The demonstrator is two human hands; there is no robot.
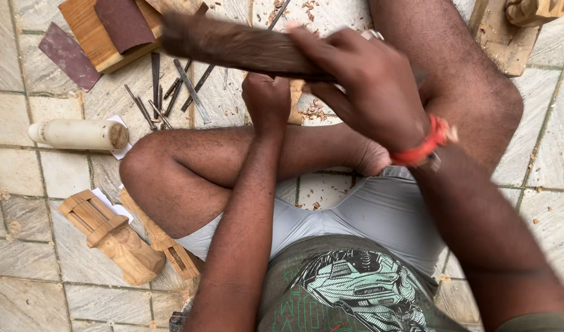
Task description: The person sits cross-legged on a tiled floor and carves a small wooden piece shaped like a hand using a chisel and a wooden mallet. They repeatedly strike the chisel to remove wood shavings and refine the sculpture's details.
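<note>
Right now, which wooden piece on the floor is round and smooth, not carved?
The pale wooden cylinder lying on its side at the left, beside the knee. The two carved pieces below it have cut slots and blocky shapes.

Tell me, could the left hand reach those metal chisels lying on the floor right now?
Probably not at once: the left hand is closed on a pale wooden piece, though the chisels lie uncovered on the tiles just left of it.

Dark wooden mallet (233, 44): motion-blurred, outline soft; handle end hidden inside right hand (362, 86). Left hand (266, 101): its fingers and whatever they grip lie under the mallet, not readable. Pale wood piece (297, 101) beside it mostly covered. Carved block (528, 12) cut by top edge. Chisel tips (171, 92) too small to tell apart
</note>
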